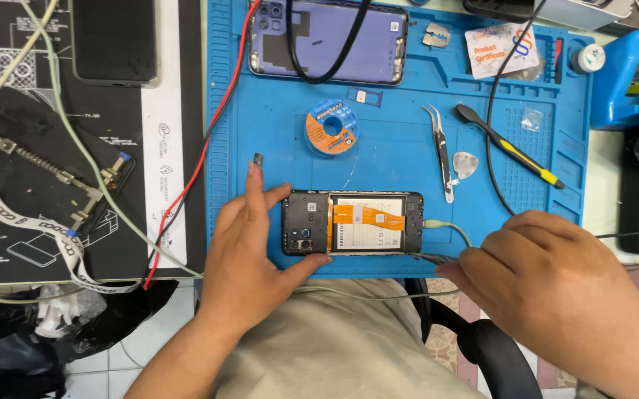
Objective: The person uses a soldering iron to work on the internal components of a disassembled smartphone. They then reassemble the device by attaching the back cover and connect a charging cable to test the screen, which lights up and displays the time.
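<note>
An opened phone [352, 222] lies back-up on the blue repair mat [275, 140], showing its battery and an orange flex strip. My left hand [249, 247] cups the phone's left end, thumb under its near edge, fingers along the far corner. My right hand [556, 281] sits right of the phone, fingertips pinching a thin tool or cable end [430, 258] near the phone's lower right corner. A pale cable [449, 226] is plugged into the phone's right end.
A purple phone back [327, 41] lies at the mat's far edge under a black cable. A solder spool [332, 127], tweezers [441, 151], a black-yellow spudger [511, 148] and a pick [465, 165] lie on the mat. Another dark phone [114, 41] rests at far left.
</note>
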